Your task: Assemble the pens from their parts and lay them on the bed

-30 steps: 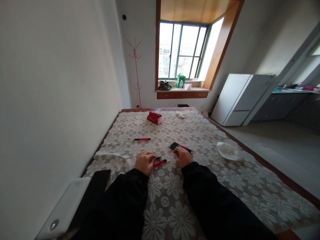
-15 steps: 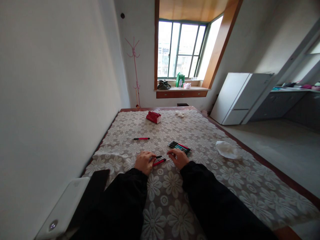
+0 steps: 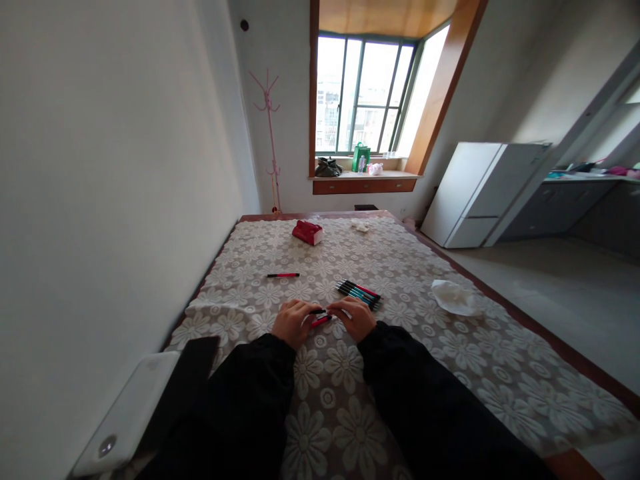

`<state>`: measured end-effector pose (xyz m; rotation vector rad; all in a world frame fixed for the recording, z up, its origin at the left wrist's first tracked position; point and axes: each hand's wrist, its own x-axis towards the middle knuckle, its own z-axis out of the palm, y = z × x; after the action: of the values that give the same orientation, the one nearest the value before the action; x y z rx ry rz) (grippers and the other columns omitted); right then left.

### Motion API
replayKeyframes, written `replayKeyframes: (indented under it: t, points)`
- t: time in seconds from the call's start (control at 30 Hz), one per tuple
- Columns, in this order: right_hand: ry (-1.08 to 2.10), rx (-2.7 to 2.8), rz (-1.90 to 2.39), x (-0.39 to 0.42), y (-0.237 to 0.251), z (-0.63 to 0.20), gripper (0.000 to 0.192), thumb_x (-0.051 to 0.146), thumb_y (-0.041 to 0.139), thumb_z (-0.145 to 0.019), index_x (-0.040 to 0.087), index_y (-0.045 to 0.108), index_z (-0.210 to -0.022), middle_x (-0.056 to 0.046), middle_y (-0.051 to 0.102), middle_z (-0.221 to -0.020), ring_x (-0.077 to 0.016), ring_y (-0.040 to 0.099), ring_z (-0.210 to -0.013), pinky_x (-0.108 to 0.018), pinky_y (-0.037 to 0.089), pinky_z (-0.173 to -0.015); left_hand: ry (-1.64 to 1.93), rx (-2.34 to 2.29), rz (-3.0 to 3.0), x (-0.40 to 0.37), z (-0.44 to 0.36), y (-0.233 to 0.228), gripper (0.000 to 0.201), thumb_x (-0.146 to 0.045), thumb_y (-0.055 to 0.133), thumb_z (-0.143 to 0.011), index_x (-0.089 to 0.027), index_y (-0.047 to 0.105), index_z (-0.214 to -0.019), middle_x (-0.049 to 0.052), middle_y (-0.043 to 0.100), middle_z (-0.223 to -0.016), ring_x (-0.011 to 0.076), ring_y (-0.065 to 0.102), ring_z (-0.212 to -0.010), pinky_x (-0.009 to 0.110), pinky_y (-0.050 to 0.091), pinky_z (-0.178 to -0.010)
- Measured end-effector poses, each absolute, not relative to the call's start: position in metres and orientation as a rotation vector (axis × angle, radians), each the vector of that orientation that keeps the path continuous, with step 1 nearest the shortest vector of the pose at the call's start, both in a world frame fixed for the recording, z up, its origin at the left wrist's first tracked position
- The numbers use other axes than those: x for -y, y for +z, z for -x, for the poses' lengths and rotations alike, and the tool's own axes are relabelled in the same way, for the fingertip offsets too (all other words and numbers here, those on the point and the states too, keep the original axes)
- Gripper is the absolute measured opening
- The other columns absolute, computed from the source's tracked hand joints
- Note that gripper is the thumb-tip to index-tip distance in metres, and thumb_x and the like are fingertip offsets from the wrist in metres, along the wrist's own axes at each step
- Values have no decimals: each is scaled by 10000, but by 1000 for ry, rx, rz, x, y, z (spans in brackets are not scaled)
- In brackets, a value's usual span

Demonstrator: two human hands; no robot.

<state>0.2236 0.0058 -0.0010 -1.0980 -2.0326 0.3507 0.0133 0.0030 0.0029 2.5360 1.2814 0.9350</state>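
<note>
White lace with a flower pattern covers the table [image 3: 400, 373], which runs from the camera to the window [image 3: 363, 97]. Beyond the hands a crumpled white tissue [image 3: 454, 298] lies to the right. A bundle of dark pens [image 3: 359, 293] lies just past the right hand [image 3: 356, 318], a lone red pen [image 3: 283, 275] beyond the left hand [image 3: 291, 322]. Both hands meet over a red-and-black pen [image 3: 321, 317], fingers curled about it.
</note>
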Motion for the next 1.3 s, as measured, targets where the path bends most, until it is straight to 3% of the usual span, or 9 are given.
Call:
replayKeyframes:
  t: [0.23,0.37,0.5,0.67,0.9,1.07,1.3]
  points:
    - [345,2029,1088,-4,-1,-221,177,315,554,-906,244,712,-945,-40,681,-830,-179,620,-790,-294,447,-768,929,-1262,-2567,-1,-14,5,372,-137,525,-841,-327,590,-1153,6,690,-996,189,595,-949,333,433,-851]
    - [342,2001,1062,-5,-1,-220,156,295,591,-879,236,672,-998,-35,679,-836,-189,612,-815,-316,454,-790,900,-1307,-2564,1,-16,6,328,-133,500,-850,-312,603,-1104,-5,691,-971,185,592,-947,340,422,-863]
    - [333,2008,1074,-7,-4,-222,411,208,653,-796,226,539,-1191,-36,663,-971,-213,576,-946,-360,436,-876,972,-1375,-2485,1,-16,7,285,-139,496,-844,-275,592,-1075,1,686,-1009,187,591,-965,351,412,-888]
    - [250,2203,1196,-10,-7,-224,386,139,651,-740,230,603,-1112,-42,630,-992,-234,539,-972,-375,412,-878,1043,-1499,-2365,1,-16,8,263,-128,500,-825,-257,580,-1040,4,679,-1002,184,598,-930,349,411,-875]
    - [210,2287,1169,-8,-7,-222,118,204,680,-773,236,663,-885,-38,629,-958,-223,532,-931,-350,378,-802,1058,-1557,-2288,2,-16,11,242,-121,531,-786,-239,567,-994,2,676,-963,180,599,-929,330,406,-867]
    - [221,2222,1173,-7,-4,-224,167,139,646,-750,214,607,-894,-31,627,-945,-214,526,-931,-350,355,-826,1045,-1628,-2220,3,-17,15,225,-119,530,-782,-230,563,-976,6,676,-946,183,602,-919,329,410,-846]
    - [259,2363,1077,-4,-2,-224,208,205,687,-703,238,625,-899,-29,614,-1057,-232,506,-1007,-387,322,-896,1026,-1634,-2232,0,-15,9,198,-156,504,-815,-234,541,-992,5,676,-964,192,600,-930,336,409,-832]
